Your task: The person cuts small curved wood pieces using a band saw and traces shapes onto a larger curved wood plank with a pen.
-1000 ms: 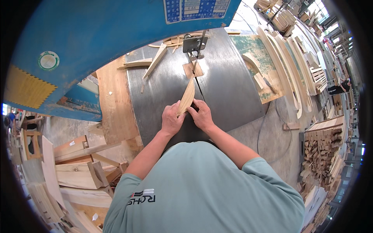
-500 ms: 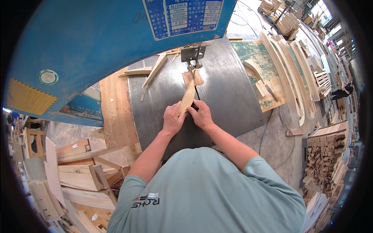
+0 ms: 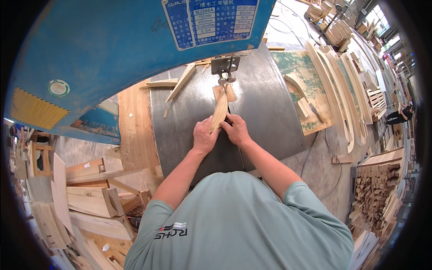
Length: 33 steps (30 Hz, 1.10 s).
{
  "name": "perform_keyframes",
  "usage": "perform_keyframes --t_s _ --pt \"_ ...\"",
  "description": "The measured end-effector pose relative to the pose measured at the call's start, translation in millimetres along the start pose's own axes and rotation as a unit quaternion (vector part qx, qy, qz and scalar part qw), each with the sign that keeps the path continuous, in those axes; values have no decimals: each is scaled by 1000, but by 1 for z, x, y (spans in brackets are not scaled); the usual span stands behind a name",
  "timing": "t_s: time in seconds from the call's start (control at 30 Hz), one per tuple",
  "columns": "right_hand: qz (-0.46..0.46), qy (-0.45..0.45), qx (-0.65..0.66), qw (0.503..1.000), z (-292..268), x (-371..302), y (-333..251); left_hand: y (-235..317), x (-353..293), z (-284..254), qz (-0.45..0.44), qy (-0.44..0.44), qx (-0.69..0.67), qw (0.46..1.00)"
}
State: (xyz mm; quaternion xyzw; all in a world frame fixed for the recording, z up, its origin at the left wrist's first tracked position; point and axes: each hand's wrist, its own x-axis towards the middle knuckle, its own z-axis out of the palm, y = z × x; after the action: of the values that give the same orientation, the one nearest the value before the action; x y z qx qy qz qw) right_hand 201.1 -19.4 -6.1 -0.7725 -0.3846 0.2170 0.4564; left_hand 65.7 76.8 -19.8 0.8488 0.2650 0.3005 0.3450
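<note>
A slim, curved piece of pale wood (image 3: 220, 110) lies on the grey metal table (image 3: 265, 108) of a blue bandsaw (image 3: 112, 49). Its far tip meets the saw's blade and guide (image 3: 226, 72), over a small wooden insert (image 3: 231, 93). My left hand (image 3: 205, 134) grips the near end from the left, fingers closed along its side. From the right, my right hand (image 3: 236, 129) pinches the same end, thumb and fingers pressed in. The two hands almost touch, and the fingertips under the wood are hidden.
Wood offcuts (image 3: 181, 83) lie on the table's far left. On the right, a worn green board (image 3: 310, 121) carries a curved piece and a knife-like tool. Long curved wooden parts (image 3: 335, 90) lie beyond. Timber (image 3: 92, 200) is piled at lower left, and stacked blocks (image 3: 375, 189) stand at right.
The view has shifted slightly. Both hands still hold the curved wood at its near end, with its tip at the blade; any feed of the wood is too small to make out.
</note>
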Motion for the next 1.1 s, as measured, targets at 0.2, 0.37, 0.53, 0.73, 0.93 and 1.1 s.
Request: perform_keyframes --t_s 0.2,0.37,0.53,0.73,0.93,1.1 --pt "-1 -28 -3 1000 -11 1 -1 11 -4 6 -13 7 16 1000" --pt "0 -44 7 999 -20 7 -3 9 -3 17 -14 25 21 999" --pt "-28 -44 15 999 -28 12 -5 14 -2 25 -24 53 32 998" --pt "-18 -67 17 997 -36 17 -14 15 -1 30 -26 61 41 997" --pt "-7 -75 31 997 -34 22 -7 19 5 30 -35 54 41 997" --pt "1 -81 85 993 -32 27 -6 14 8 36 -26 80 47 995"
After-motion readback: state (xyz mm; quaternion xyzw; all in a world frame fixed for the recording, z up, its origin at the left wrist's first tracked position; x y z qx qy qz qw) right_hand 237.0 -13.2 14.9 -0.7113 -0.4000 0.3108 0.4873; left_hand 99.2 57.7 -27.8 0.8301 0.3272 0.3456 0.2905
